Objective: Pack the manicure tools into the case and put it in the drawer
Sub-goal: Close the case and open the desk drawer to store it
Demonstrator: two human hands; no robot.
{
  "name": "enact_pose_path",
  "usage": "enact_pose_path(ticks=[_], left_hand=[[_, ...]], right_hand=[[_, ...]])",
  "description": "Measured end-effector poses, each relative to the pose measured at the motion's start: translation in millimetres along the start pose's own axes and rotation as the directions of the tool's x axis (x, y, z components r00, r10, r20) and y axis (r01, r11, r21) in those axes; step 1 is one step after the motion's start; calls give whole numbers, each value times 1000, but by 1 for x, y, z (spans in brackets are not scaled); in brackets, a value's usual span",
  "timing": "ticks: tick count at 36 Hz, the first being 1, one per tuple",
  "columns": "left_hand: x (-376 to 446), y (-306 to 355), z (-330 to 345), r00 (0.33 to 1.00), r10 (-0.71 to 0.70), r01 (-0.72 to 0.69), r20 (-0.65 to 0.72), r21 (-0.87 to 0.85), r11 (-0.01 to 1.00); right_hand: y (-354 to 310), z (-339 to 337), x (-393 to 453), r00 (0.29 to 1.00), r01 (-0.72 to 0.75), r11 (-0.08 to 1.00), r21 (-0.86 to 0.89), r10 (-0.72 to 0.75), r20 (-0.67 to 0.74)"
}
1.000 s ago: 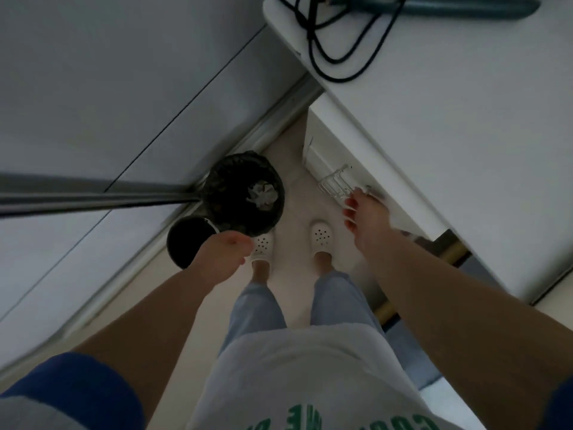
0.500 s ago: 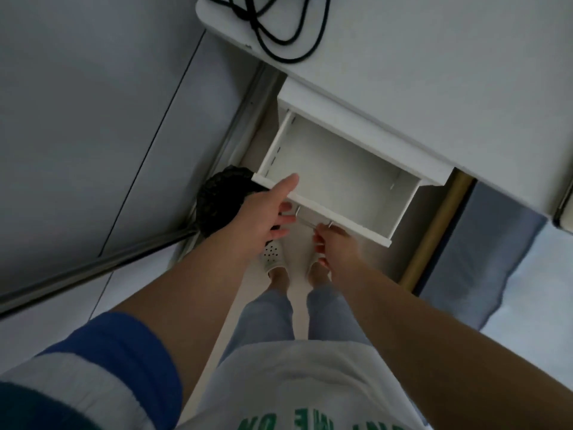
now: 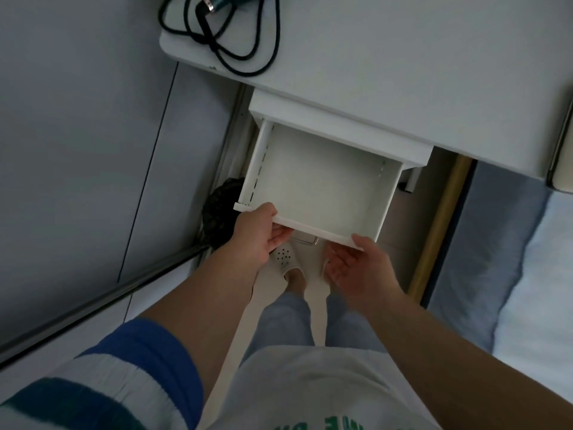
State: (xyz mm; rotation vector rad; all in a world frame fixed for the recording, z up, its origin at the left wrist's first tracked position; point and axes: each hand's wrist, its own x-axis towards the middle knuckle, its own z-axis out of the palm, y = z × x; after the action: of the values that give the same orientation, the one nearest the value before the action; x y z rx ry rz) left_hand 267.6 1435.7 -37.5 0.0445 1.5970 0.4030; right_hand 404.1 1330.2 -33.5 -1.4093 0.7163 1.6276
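Fingers (image 3: 280, 235) of my left hand (image 3: 259, 232) curl under the front lip of the drawer (image 3: 316, 181), with the thumb lying on top of that lip near its left corner, so the hand grips the edge. My right hand (image 3: 353, 263) sits at the drawer's right front corner, palm turned up and toward me, thumb touching the corner from above; its fingers go under the front panel and I cannot tell how far they are bent.

That drawer is white, pulled well out from under the white bench (image 3: 403, 72), and only its bare floor shows inside. A metal handle (image 3: 307, 240) hangs below the drawer's front, between my two hands.

On the bench, far behind the drawer and to its left, lies a looped black cable (image 3: 235, 54) with a plug end beside a dark teal object cut off by the frame's top edge. A dark bin (image 3: 218, 212) with a black liner stands on the floor just left of the drawer, partly hidden by my left hand. My white perforated slippers (image 3: 285, 259) are on the floor beneath the drawer's front. To the right of the drawer runs a yellowish wooden rail (image 3: 440, 225), and beyond it a bed (image 3: 527, 274) with pale blue bedding.

The manicure case and its tools are nowhere that I can see.
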Motion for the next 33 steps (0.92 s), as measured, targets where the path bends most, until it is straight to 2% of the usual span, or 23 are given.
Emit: enact_pose_path(ticks=[6, 18, 22, 27, 30, 33], left_hand=[[1, -1, 0, 1000, 13, -13, -24, 16, 1000], [-3, -4, -5, 1000, -13, 15, -23, 83, 996], [-8, -1, -12, 999, -25, 30, -20, 258, 966], [-34, 3, -15, 1000, 13, -10, -1, 533, 846], [-56, 4, -6, 998, 20, -55, 60, 671, 739], [-76, 2, 16, 984, 83, -172, 158, 708, 685]], right_hand=[[-8, 11, 0, 986, 20, 1000, -14, -23, -164], [-2, 5, -1, 988, 18, 999, -43, -25, -151], [-6, 2, -15, 986, 34, 994, -101, -50, -160], [-29, -14, -54, 972, 56, 967, -249, -109, -208], [-53, -32, -74, 947, 84, 866, -493, -223, -231], [-84, -51, -84, 922, 174, 742, -648, -353, -157]])
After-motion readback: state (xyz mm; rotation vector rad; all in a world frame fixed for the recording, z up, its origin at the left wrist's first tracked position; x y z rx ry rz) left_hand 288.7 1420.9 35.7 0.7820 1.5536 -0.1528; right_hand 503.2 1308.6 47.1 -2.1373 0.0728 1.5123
